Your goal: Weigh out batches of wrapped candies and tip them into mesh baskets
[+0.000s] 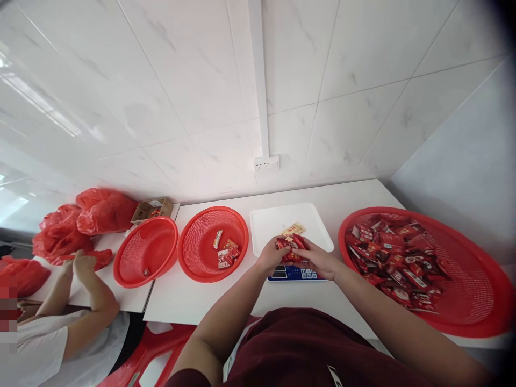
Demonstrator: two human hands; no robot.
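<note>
1. My left hand (271, 257) and right hand (320, 260) meet over the near edge of the white tray (318, 220), both closed around one bundle of red snack packets (291, 247).
2. Left hand: fingers curled over the bundle's left end, thumb on top. Right hand: fingers wrapped round the right end from the side. Neither hand is spread.
3. The bundle sits above the tray, which rests on a scale; I see the scale's blue panel (294, 274) just below my hands. I cannot tell whether the bundle touches the tray.
4. One pale yellow packet (293, 229) lies on the tray just behind the bundle.
5. To my right, a large red basket (484, 301) holds a heap of red packets (395, 263).
6. To my left, a red round basket (201, 263) holds a few packets (226, 251); beside it stands a second red basket (133, 269), nearly bare, rims touching.
7. All stand on a white table (193, 301) against a tiled wall with a socket (266, 164).
8. Far left: another person's hands (78, 266) near red plastic bags (84, 220); a small cardboard box (152, 209) lies just behind.
</note>
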